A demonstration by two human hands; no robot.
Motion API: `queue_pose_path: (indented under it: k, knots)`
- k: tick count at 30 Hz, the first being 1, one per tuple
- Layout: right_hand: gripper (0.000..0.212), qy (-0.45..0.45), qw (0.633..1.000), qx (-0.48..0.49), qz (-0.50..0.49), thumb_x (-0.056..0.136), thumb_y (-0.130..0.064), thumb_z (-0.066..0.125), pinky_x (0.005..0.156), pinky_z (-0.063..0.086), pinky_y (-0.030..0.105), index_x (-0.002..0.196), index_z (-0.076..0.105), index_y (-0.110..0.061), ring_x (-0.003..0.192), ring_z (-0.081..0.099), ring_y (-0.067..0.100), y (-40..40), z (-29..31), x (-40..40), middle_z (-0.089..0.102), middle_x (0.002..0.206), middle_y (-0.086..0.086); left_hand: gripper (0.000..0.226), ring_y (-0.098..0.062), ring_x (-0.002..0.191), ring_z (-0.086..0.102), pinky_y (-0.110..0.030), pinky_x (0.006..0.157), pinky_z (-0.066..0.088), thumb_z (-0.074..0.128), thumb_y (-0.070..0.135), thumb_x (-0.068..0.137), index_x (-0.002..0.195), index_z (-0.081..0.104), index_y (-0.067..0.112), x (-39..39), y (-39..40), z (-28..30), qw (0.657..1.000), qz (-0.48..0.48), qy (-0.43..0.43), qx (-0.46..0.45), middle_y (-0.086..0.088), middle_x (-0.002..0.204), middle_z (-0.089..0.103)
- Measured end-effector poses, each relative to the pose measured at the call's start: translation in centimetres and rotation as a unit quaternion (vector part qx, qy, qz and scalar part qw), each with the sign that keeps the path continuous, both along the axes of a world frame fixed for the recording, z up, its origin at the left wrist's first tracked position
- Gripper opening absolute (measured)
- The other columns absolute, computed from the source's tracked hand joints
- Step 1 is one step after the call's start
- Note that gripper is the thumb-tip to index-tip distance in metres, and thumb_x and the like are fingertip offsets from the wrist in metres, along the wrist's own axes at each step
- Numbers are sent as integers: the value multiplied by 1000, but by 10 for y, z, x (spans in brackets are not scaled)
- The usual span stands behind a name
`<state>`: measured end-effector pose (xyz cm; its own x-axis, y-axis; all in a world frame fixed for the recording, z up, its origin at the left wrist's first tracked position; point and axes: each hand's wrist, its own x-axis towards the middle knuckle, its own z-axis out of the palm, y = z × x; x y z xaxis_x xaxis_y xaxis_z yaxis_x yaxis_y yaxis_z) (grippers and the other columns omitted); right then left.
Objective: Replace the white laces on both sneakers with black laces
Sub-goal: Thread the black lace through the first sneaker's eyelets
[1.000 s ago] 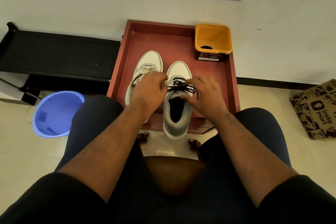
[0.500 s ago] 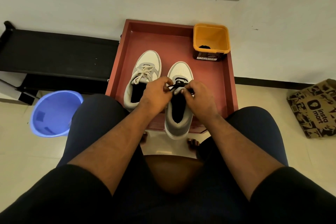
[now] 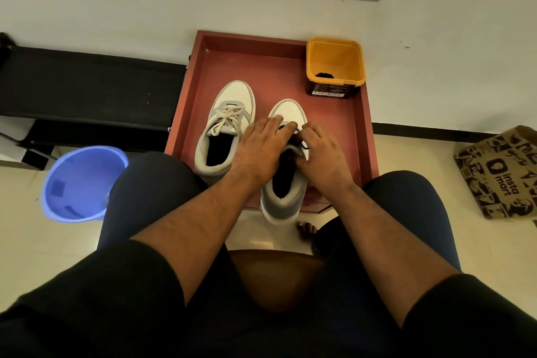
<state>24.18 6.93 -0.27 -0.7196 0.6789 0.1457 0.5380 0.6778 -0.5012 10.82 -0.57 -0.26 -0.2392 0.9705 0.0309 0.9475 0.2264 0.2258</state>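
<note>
Head view: since a second ago both hands have closed in over the right sneaker [image 3: 286, 183] on the red tray [image 3: 334, 113], likely tightening its black lace [image 3: 302, 145]; left hand [image 3: 260, 151] lies spread across it; right hand [image 3: 321, 151] pinches the lace; the left sneaker [image 3: 223, 131] remains white-laced.

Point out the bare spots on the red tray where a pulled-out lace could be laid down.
Bare tray floor runs along the far wall, from the left rim to the yellow tub and ahead of both toes. A narrower strip lies between the right sneaker and the right rim, below the tub. The near middle is crowded: the left sneaker, left hand and right hand.
</note>
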Motion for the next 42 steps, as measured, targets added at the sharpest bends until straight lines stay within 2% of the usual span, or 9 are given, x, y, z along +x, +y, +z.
queue_pose_path:
  k: [3,10,15,19,24,31,37,39,42]
  knots:
    - [9,-4,1000,-27,-1,89,-12,59,76,50,31,98,61,-10,90,55,17,0,2,-3,61,99,3,48,-32,110,58,-45,88,49,51,15,93,139,39,21,-4,4,3,991,0,-126,-45,-9,128,57]
    - [18,18,995,-93,-18,91,-25,63,76,46,25,104,59,-13,91,55,12,8,-3,0,62,100,-2,33,-32,99,62,-43,80,49,44,15,95,128,49,13,-1,0,-3,987,54,-151,-2,-11,112,64]
    - [92,-11,993,-109,-35,67,-34,84,102,29,28,143,32,-31,128,34,14,12,-9,7,37,144,-3,68,-30,123,50,-44,94,45,55,23,92,151,21,18,1,-2,-4,994,35,-104,-21,-9,145,42]
    - [115,0,980,-193,-46,63,-33,85,116,22,39,152,13,-29,147,14,20,18,-20,4,19,158,-1,81,-32,141,27,-45,111,29,66,22,85,152,20,23,2,7,-3,999,-26,26,-30,-9,156,22]
    - [110,3,951,-307,-35,66,-27,77,111,37,37,154,11,-25,135,39,18,12,-28,-5,37,148,2,44,-32,108,61,-44,87,51,54,14,90,134,48,15,0,21,0,997,-29,-39,-66,-8,126,59]
    - [98,-52,959,-277,-16,77,0,58,118,23,48,154,2,-22,147,14,25,9,-46,-8,16,159,7,31,-27,85,67,-31,73,55,58,10,78,101,76,20,-18,31,11,978,46,-186,-87,-8,89,73]
    - [90,6,966,-254,-38,82,-12,59,114,32,45,153,6,-24,143,24,29,4,-44,-9,19,156,12,79,-26,135,43,-36,108,39,66,20,80,151,30,25,-11,13,9,966,66,-242,-64,-10,150,40]
    - [83,28,967,-250,-43,83,-9,55,114,32,42,153,11,-20,140,29,27,2,-41,-12,27,152,12,90,-31,130,46,-40,102,43,68,22,79,153,17,23,-12,6,6,966,85,-229,-79,-13,146,42]
    - [71,62,967,-241,-58,86,-4,49,114,30,31,151,23,-14,133,38,18,-1,-37,-17,41,144,7,64,-31,106,61,-37,82,49,63,23,83,141,36,18,-8,-4,5,965,146,-204,-74,-9,117,62]
